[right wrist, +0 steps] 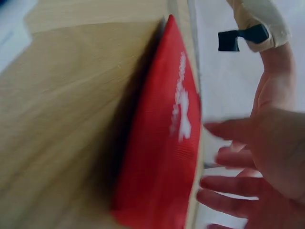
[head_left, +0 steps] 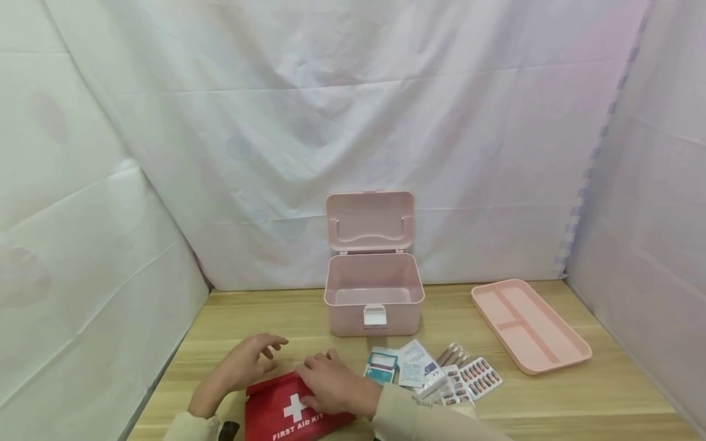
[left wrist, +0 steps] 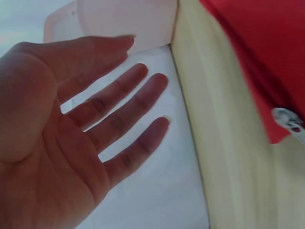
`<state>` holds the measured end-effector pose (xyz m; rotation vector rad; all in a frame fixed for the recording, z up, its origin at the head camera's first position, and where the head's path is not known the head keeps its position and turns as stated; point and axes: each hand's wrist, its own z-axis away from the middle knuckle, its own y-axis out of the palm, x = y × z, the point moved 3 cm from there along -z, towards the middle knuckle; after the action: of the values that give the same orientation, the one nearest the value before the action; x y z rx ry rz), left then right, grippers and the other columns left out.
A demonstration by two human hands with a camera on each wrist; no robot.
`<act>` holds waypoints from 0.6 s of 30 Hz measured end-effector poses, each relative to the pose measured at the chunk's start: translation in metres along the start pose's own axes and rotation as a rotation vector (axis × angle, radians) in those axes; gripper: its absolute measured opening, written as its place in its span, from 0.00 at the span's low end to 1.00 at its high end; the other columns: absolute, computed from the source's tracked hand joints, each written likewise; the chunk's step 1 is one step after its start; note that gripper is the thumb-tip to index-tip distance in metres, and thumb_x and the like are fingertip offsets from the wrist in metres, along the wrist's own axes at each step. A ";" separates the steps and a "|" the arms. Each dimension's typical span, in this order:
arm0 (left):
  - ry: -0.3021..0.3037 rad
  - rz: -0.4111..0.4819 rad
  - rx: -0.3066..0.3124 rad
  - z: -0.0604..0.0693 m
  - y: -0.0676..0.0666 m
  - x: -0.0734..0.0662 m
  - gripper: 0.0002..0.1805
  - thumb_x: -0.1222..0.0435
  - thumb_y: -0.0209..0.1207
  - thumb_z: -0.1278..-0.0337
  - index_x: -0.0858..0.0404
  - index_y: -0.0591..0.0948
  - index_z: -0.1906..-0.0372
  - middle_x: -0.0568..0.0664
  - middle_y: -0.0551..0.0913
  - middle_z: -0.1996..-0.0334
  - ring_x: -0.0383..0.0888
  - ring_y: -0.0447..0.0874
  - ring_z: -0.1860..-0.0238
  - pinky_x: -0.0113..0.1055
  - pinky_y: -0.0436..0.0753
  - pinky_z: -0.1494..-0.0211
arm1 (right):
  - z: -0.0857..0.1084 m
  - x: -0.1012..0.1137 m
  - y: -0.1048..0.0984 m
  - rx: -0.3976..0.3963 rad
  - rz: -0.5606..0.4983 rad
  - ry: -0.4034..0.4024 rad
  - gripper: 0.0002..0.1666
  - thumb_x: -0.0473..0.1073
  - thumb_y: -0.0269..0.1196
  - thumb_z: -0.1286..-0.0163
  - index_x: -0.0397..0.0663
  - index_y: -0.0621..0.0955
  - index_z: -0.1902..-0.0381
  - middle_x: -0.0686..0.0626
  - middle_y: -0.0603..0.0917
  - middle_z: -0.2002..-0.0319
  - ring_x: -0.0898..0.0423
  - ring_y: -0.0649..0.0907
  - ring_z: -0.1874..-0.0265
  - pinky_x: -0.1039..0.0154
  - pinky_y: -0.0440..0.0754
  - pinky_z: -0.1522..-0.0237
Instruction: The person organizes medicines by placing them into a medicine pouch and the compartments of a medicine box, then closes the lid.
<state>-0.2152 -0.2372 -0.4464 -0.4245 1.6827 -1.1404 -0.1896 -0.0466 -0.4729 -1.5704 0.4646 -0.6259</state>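
Note:
A red first aid pouch point(head_left: 265, 410) with a white cross and white lettering lies on the table at the front. My left hand point(head_left: 248, 362) is raised just beyond its upper left corner, fingers loosely spread; the left wrist view shows the bare palm point(left wrist: 57, 133), apart from the pouch's silver zip pull point(left wrist: 286, 118). Over the pouch's right part is my right hand point(head_left: 335, 386), fingers relaxed. From the right wrist, that hand point(right wrist: 274, 148) appears beside the red pouch point(right wrist: 159, 138) with nothing gripped; whether it touches the fabric is unclear.
Behind stands a pink box point(head_left: 375, 321), its lid point(head_left: 371, 217) raised. Right of my right forearm lie a teal packet point(head_left: 382, 364), a white packet point(head_left: 412, 372), cotton swabs point(head_left: 453, 354) and capsule blister packs point(head_left: 482, 378). A pink divided tray point(head_left: 529, 327) sits farther right.

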 end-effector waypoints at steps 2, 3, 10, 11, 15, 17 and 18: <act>-0.045 0.029 0.040 0.002 0.003 0.005 0.19 0.73 0.64 0.42 0.66 0.81 0.44 0.57 0.83 0.54 0.47 0.84 0.59 0.40 0.84 0.59 | 0.000 -0.003 0.007 0.087 -0.045 0.000 0.28 0.63 0.66 0.35 0.62 0.76 0.41 0.59 0.78 0.47 0.61 0.74 0.45 0.58 0.68 0.41; -0.059 0.046 0.058 0.002 0.004 0.007 0.19 0.73 0.63 0.41 0.66 0.80 0.44 0.58 0.83 0.53 0.49 0.84 0.59 0.40 0.84 0.59 | -0.001 -0.005 0.011 0.122 -0.069 0.003 0.30 0.65 0.65 0.36 0.63 0.76 0.40 0.59 0.77 0.46 0.61 0.73 0.44 0.57 0.68 0.39; -0.111 0.143 0.128 0.005 0.008 0.021 0.17 0.73 0.62 0.41 0.67 0.81 0.45 0.59 0.83 0.53 0.55 0.82 0.55 0.49 0.84 0.58 | -0.011 -0.013 0.019 0.165 -0.125 0.072 0.37 0.66 0.69 0.41 0.62 0.76 0.37 0.58 0.75 0.44 0.59 0.70 0.45 0.54 0.66 0.38; -0.133 0.164 0.143 0.006 0.010 0.023 0.17 0.72 0.62 0.40 0.66 0.81 0.46 0.59 0.83 0.53 0.55 0.82 0.55 0.49 0.84 0.58 | -0.012 -0.013 0.020 0.167 -0.124 0.081 0.37 0.67 0.69 0.42 0.62 0.76 0.37 0.58 0.75 0.45 0.59 0.70 0.45 0.54 0.66 0.38; -0.186 0.225 0.191 0.009 0.015 0.030 0.15 0.68 0.63 0.39 0.65 0.81 0.47 0.57 0.83 0.54 0.53 0.81 0.55 0.48 0.85 0.59 | -0.014 -0.013 0.024 0.176 -0.112 0.101 0.40 0.67 0.71 0.45 0.61 0.77 0.38 0.58 0.75 0.47 0.59 0.70 0.46 0.52 0.65 0.37; -0.184 0.238 0.198 0.009 0.017 0.031 0.15 0.68 0.63 0.39 0.65 0.81 0.48 0.57 0.83 0.55 0.53 0.82 0.55 0.48 0.85 0.59 | -0.015 -0.013 0.026 0.178 -0.106 0.112 0.40 0.67 0.72 0.46 0.61 0.77 0.38 0.58 0.75 0.47 0.59 0.70 0.46 0.51 0.64 0.38; -0.176 0.239 0.199 0.008 0.017 0.032 0.14 0.68 0.63 0.39 0.65 0.81 0.48 0.57 0.83 0.55 0.53 0.82 0.55 0.48 0.85 0.59 | -0.016 -0.014 0.027 0.181 -0.106 0.118 0.40 0.67 0.72 0.47 0.60 0.77 0.39 0.58 0.74 0.47 0.59 0.70 0.46 0.51 0.64 0.38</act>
<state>-0.2171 -0.2558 -0.4784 -0.1865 1.4092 -1.0492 -0.2082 -0.0527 -0.5004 -1.3975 0.4028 -0.8228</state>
